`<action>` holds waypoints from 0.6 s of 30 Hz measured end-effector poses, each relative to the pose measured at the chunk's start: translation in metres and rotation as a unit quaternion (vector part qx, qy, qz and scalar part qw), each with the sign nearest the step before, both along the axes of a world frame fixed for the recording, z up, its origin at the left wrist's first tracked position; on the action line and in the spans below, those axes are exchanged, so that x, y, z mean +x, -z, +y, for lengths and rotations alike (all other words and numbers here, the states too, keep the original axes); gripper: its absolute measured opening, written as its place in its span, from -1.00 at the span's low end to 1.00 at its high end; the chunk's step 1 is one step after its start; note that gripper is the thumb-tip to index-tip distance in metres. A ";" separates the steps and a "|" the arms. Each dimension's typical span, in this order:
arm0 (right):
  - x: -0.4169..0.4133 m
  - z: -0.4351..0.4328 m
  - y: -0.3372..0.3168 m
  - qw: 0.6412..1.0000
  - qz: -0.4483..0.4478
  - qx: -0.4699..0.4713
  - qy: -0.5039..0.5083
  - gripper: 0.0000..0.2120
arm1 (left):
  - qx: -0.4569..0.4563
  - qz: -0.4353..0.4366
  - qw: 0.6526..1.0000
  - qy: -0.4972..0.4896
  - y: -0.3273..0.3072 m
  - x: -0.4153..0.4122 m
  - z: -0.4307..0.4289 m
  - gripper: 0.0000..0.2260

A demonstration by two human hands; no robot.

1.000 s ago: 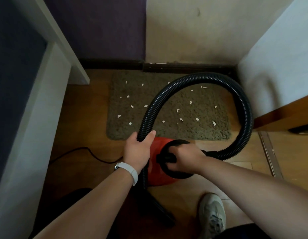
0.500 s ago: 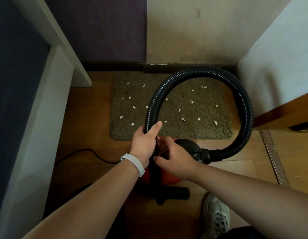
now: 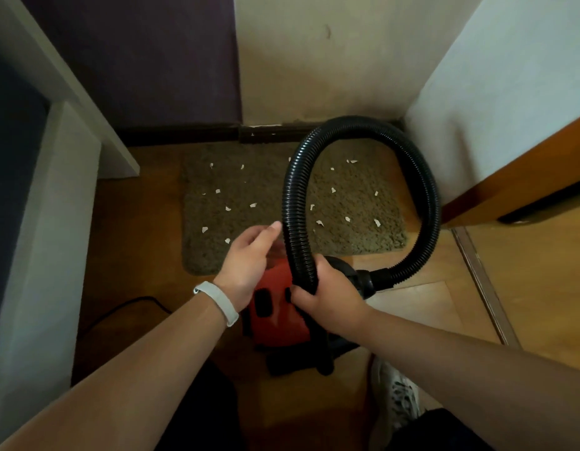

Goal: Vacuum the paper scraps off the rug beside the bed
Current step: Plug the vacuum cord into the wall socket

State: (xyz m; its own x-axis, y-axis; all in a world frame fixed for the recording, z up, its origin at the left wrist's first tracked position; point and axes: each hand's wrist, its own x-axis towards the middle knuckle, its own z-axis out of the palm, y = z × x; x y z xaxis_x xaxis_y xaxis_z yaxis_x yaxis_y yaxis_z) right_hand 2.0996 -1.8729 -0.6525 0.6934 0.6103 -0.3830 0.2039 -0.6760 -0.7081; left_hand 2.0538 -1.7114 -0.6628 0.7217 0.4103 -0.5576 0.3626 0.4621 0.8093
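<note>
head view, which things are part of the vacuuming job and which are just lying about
Job: hose, gripped by right hand; red vacuum; paper scraps; rug; left hand, fingers relaxed beside hose.
Just there: white panel; skirting board; wooden board; shoe.

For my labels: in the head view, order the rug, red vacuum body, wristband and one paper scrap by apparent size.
1. rug
2. red vacuum body, partly hidden
3. wristband
4. paper scrap
</note>
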 end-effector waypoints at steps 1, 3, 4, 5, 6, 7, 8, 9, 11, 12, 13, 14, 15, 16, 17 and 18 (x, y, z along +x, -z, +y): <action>0.006 -0.004 -0.003 1.000 -0.021 -0.021 0.002 -0.67 | 0.022 0.017 1.000 0.001 0.006 -0.002 0.008 -0.72; 0.017 -0.015 -0.006 0.996 -0.062 -0.068 0.005 -0.68 | 0.074 0.060 0.995 0.003 0.018 -0.008 0.023 -0.80; 0.023 -0.021 -0.006 0.993 -0.079 -0.092 0.008 -0.68 | 0.095 0.075 0.993 0.005 0.026 -0.014 0.031 -0.82; 0.027 -0.028 -0.006 0.988 -0.095 -0.117 0.010 -0.68 | 0.114 0.089 0.989 0.007 0.034 -0.020 0.040 -0.84; 0.032 -0.033 -0.006 0.984 -0.110 -0.143 0.008 -0.68 | 0.133 0.101 0.986 0.011 0.040 -0.027 0.048 -0.85; 0.036 -0.037 -0.006 0.979 -0.123 -0.165 0.002 -0.69 | 0.151 0.116 0.982 0.022 0.048 -0.035 0.057 -0.86; 0.040 -0.039 -0.006 0.974 -0.132 -0.181 -0.008 -0.69 | 0.171 0.134 0.975 0.043 0.056 -0.043 0.066 -0.86; 0.043 -0.040 -0.005 0.971 -0.135 -0.195 -0.019 -0.69 | 0.193 0.155 0.966 0.073 0.065 -0.052 0.075 -0.86; 0.043 -0.037 -0.003 0.969 -0.134 -0.206 -0.030 -0.69 | 0.242 0.188 0.941 0.144 0.082 -0.067 0.089 -0.87; 0.040 -0.036 0.000 0.969 -0.134 -0.205 -0.032 -0.69 | 0.260 0.199 0.929 0.175 0.089 -0.073 0.093 -0.86; 0.036 -0.035 0.003 0.969 -0.137 -0.204 -0.035 -0.69 | 0.272 0.211 0.918 0.196 0.096 -0.079 0.096 -0.86; 0.032 -0.035 0.006 0.968 -0.143 -0.204 -0.039 -0.69 | 0.283 0.222 0.909 0.209 0.102 -0.084 0.098 -0.87; 0.028 -0.035 0.008 0.966 -0.148 -0.206 -0.041 -0.69 | 0.295 0.233 0.901 0.218 0.107 -0.088 0.098 -0.87; 0.025 -0.035 0.009 0.966 -0.152 -0.204 -0.040 -0.68 | 0.305 0.241 0.892 0.229 0.111 -0.092 0.098 -0.88; 0.023 -0.035 0.010 0.967 -0.155 -0.201 -0.034 -0.68 | 0.314 0.245 0.885 0.241 0.117 -0.095 0.099 -0.89; 0.021 -0.034 0.011 0.967 -0.159 -0.198 -0.027 -0.67 | 0.318 0.245 0.879 0.257 0.122 -0.099 0.100 -0.90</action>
State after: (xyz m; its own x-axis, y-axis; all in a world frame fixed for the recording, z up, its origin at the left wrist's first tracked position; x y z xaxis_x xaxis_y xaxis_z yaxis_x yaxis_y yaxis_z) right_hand 2.1205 -1.9073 -0.6632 0.7852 0.4983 -0.3677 0.4115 -0.8635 -0.2915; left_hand 1.9552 -1.6119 -0.7849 0.6402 0.4417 -0.6285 0.7681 -0.3547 0.5331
